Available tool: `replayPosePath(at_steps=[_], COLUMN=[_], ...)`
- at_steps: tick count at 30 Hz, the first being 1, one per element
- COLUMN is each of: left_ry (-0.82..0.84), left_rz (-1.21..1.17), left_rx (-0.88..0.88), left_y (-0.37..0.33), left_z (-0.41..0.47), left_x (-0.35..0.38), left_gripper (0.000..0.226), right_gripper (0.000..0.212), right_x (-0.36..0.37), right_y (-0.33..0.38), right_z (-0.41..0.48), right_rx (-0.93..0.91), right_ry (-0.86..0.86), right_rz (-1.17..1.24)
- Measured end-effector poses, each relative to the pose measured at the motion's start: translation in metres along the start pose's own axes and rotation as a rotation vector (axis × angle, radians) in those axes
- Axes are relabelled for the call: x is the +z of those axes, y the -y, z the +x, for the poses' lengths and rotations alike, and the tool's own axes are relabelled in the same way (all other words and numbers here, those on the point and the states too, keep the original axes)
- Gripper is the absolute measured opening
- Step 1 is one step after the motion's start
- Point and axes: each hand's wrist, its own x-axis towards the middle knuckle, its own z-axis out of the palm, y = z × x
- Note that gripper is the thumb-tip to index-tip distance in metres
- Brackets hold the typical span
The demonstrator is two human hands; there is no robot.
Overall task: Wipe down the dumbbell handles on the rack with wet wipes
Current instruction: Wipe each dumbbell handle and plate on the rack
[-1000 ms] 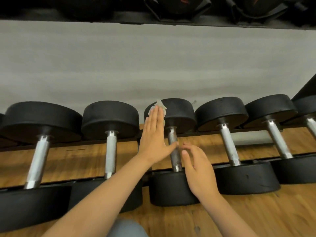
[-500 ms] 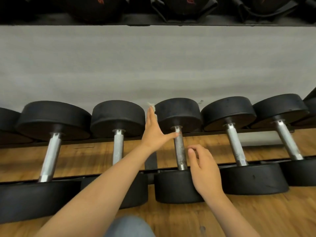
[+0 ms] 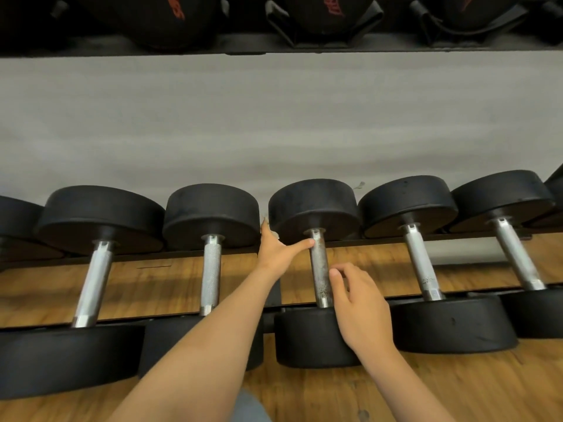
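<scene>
- The left hand (image 3: 275, 249) reaches in between the far heads of two dumbbells, at the far end of the middle dumbbell (image 3: 313, 205).
- Its fingers point away from the camera, straight and close together; they are foreshortened and their tips are lost against the black heads.
- Its thumb is spread wide, the tip touching the top of the handle (image 3: 320, 269) just below the collar.
- Only a small pale scrap of the wipe (image 3: 275, 234) shows by the knuckles; the rest is hidden, so how it is held cannot be told.
- The right hand (image 3: 362, 306) is at the handle's lower half, fingers loosely curled and holding nothing, with the thumb tip just beside the metal; whether it touches cannot be told.
- This handle looks darker and duller than those next to it.
- The right wrist covers part of the dumbbell's near head.
- The dumbbells lie side by side across the black rails of the rack (image 3: 365, 240); those at either end of the row are cut off by the frame.
- The wood floor (image 3: 457, 388) shows below and between the rails.
- A grey surface (image 3: 274, 117) fills the middle of the view.
- On a shelf (image 3: 304, 49) at the top sit black items with red print, too dark and cropped to identify.
</scene>
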Motion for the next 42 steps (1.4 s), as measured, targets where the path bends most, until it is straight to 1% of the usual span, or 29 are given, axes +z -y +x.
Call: replayPosePath(at_steps=[5, 10, 12, 14, 16, 18, 20, 23, 27, 29, 32, 34, 36, 38, 39, 40, 42], left_ry=[-0.104, -0.136, -0.177, -0.236, -0.261, -0.236, -0.209, -0.153, 0.037, 0.080, 0.041, -0.010, -0.034, 0.006, 0.042, 0.076, 0.119], left_rz=[-0.071, -0.061, -0.023, 0.086, 0.292, 0.507, 0.694, 0.904, 1.110, 1.098, 0.976, 0.948, 1.041, 1.162, 1.178, 1.161, 1.070], left_rx=[-0.041, -0.015, 0.020, 0.142, 0.365, 0.561, 0.705, 0.788, 0.967, 0.984, 0.855, 0.786, 0.832, 0.960, 1.010, 1.035, 1.017], left_y=[0.008, 0.007, 0.003, 0.000, -0.003, -0.011, -0.021, -0.036, -0.050, -0.053, -0.046, -0.043, -0.049, -0.059, -0.063, -0.064, -0.063], left_z=[0.003, 0.000, -0.007, -0.016, -0.023, -0.028, -0.027, -0.024, -0.018, -0.015, -0.015, -0.017, -0.017, -0.014, -0.012, -0.012, -0.015], left_x=[0.012, 0.016, 0.019, 0.020, 0.019, 0.018, 0.020, 0.019, 0.012, 0.002, -0.008, 0.000, 0.014, 0.022, 0.021, 0.017, 0.005], left_gripper=[0.121, 0.120, 0.121, 0.127, 0.130, 0.129, 0.127, 0.120, 0.106, 0.101, 0.106, 0.109, 0.104, 0.089, 0.080, 0.073, 0.066], right_gripper=[0.025, 0.026, 0.026, 0.025, 0.024, 0.026, 0.031, 0.035, 0.031, 0.028, 0.023, 0.022, 0.026, 0.031, 0.031, 0.029, 0.025], right_x=[0.000, -0.002, -0.002, -0.001, 0.000, 0.000, 0.000, 0.001, 0.001, -0.001, -0.001, 0.001, 0.002, 0.002, 0.001, 0.001, 0.000], right_y=[-0.002, -0.003, -0.003, -0.003, -0.004, -0.004, -0.003, -0.004, -0.005, -0.006, -0.009, -0.009, -0.008, -0.007, -0.007, -0.008, -0.009], right_z=[-0.001, 0.001, 0.001, 0.001, 0.000, 0.000, 0.000, 0.000, 0.002, 0.002, 0.002, 0.001, 0.001, 0.002, 0.003, 0.003, 0.002], right_rx=[-0.009, -0.019, -0.036, -0.051, -0.061, -0.066, -0.075, -0.068, -0.070, -0.066, -0.056, -0.059, -0.064, -0.071, -0.072, -0.072, -0.066], right_ry=[0.009, 0.034, 0.026, 0.017, 0.013, 0.011, 0.010, 0.020, 0.027, 0.037, 0.029, 0.021, 0.014, 0.014, 0.018, 0.022, 0.027], right_rz=[0.020, 0.049, 0.046, 0.051, 0.060, 0.060, 0.050, 0.044, 0.039, 0.054, 0.067, 0.062, 0.050, 0.043, 0.045, 0.049, 0.055])
